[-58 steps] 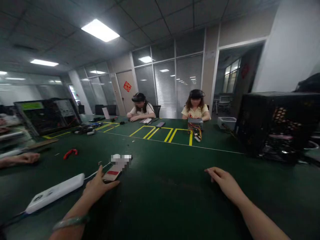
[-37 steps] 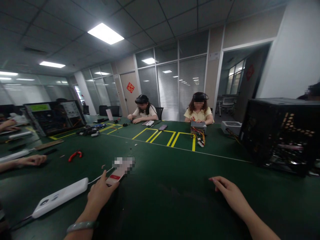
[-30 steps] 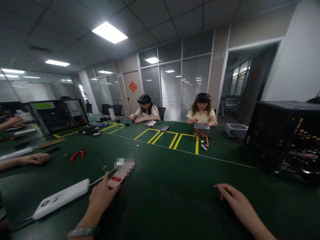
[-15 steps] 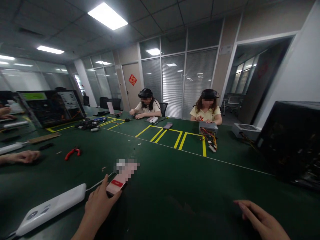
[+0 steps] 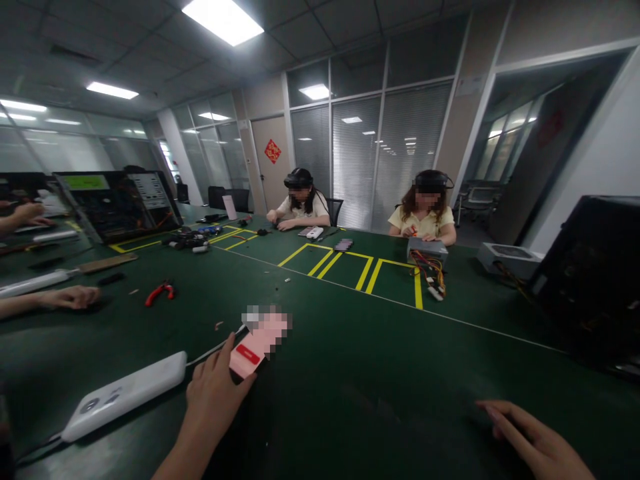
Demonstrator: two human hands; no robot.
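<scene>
My left hand grips the near end of a smartphone, with its fingers along the left edge and the thumb at the right corner. The screen is lit pink with a red button; its far part is blurred out. A white cable runs from beside the phone to a long white device, which resembles a power bank and lies left of my hand. My right hand rests low at the right over the green table. Its index finger is stretched out, the thumb lies beneath, and nothing shows in it.
Red-handled pliers lie left of the phone, near another person's hand. An opened computer case stands at the far left, a black case at the right. Across sit two people, one behind a power supply with loose wires.
The head view has turned slightly left and down, so the table things appear farther right. My left hand keeps its grip on the smartphone; my right hand looks much the same.
</scene>
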